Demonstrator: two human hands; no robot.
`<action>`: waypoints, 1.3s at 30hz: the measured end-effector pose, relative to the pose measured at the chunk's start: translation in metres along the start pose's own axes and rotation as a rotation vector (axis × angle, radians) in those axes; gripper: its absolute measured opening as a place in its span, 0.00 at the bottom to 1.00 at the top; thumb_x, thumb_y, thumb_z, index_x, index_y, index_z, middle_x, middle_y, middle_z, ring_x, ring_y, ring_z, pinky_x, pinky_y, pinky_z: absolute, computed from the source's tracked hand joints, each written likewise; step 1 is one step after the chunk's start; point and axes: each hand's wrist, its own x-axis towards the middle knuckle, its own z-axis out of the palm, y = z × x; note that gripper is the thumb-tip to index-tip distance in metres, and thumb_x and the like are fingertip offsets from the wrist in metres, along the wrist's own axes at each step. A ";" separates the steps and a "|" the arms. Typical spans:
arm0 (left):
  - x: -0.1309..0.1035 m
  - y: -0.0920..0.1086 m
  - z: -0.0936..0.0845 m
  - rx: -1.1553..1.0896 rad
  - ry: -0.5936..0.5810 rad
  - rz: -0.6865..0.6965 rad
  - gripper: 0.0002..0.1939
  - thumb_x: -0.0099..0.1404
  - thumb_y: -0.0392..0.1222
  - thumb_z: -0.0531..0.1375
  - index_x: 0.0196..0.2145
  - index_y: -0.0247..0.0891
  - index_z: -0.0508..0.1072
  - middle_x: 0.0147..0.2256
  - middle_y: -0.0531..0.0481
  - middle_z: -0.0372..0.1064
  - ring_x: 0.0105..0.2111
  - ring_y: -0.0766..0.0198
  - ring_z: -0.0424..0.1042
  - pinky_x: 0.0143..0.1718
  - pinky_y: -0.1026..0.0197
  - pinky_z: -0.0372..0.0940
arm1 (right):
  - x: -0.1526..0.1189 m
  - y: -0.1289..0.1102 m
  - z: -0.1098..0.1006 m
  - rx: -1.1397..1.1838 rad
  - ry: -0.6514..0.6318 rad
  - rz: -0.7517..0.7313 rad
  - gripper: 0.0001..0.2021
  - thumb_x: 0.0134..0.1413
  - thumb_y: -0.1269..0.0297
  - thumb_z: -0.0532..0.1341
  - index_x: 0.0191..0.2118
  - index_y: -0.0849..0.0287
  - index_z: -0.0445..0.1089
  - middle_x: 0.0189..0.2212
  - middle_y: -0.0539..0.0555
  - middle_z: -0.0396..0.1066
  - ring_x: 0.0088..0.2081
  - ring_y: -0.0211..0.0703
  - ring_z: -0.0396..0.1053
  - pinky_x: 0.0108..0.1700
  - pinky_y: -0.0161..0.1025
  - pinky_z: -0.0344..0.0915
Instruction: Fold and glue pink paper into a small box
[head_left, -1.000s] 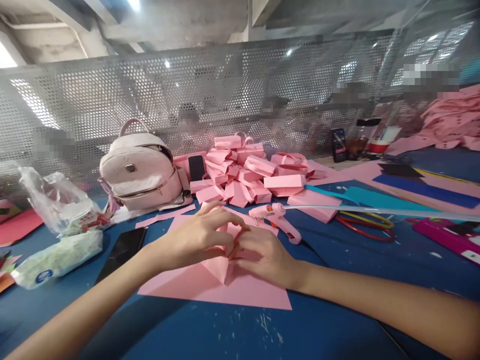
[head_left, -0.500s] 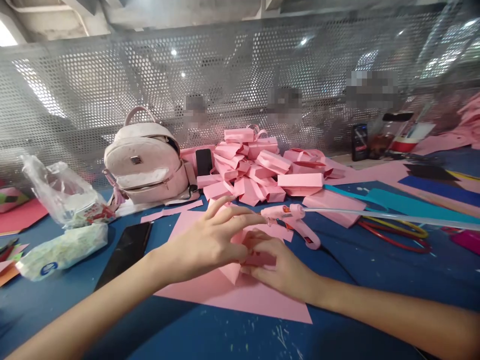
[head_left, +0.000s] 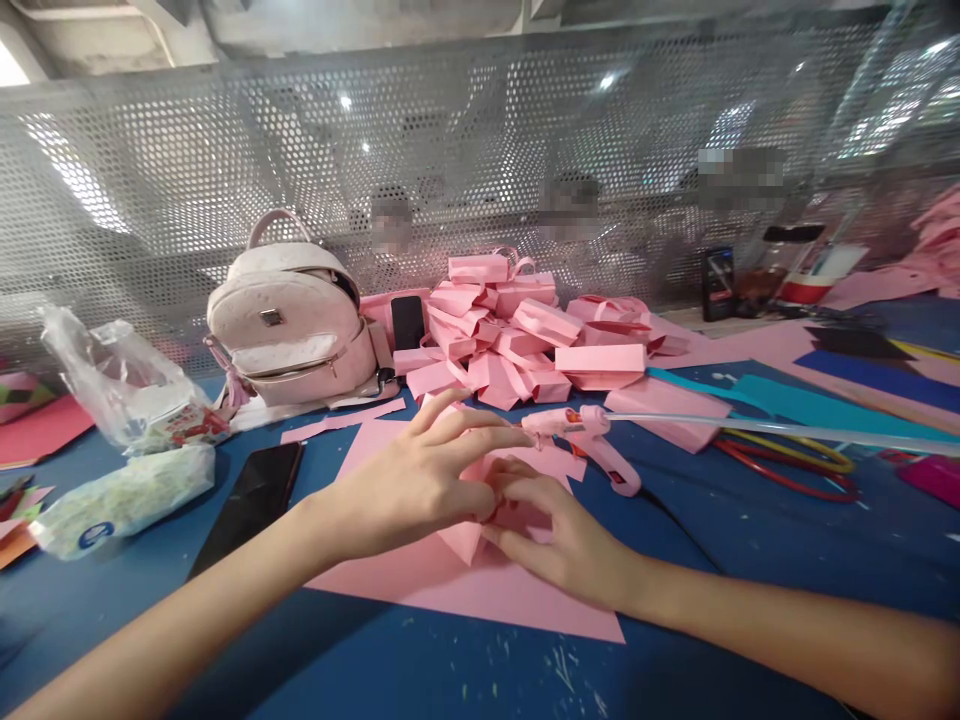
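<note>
A folded pink paper piece (head_left: 465, 541) stands over a flat pink sheet (head_left: 555, 607), held between my two hands. From the left, my left hand (head_left: 431, 480) bends over its top, thumb and index finger pressed on it and the other fingers stretched forward. On the right side of the piece is my right hand (head_left: 559, 530), its fingers curled round the paper. Part of the piece is hidden by my fingers. Just beyond my hands lies a pink glue gun (head_left: 589, 435) with a clear stick in it.
Many pink paper boxes (head_left: 499, 345) are piled behind, beside a pale backpack (head_left: 292, 325). A black phone (head_left: 247, 505) and a plastic packet (head_left: 127, 500) lie left. Coloured strips and rings (head_left: 795, 465) are at right.
Both hands stay round the pink piece. My right fingers have shifted slightly on the paper; little else differs.
</note>
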 end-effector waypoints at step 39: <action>-0.027 -0.052 0.010 -0.572 0.252 -0.554 0.28 0.72 0.42 0.58 0.66 0.42 0.55 0.66 0.39 0.53 0.67 0.53 0.53 0.67 0.45 0.50 | 0.007 0.003 -0.010 0.032 -0.026 0.101 0.04 0.63 0.67 0.56 0.36 0.55 0.65 0.34 0.50 0.66 0.37 0.42 0.66 0.42 0.39 0.63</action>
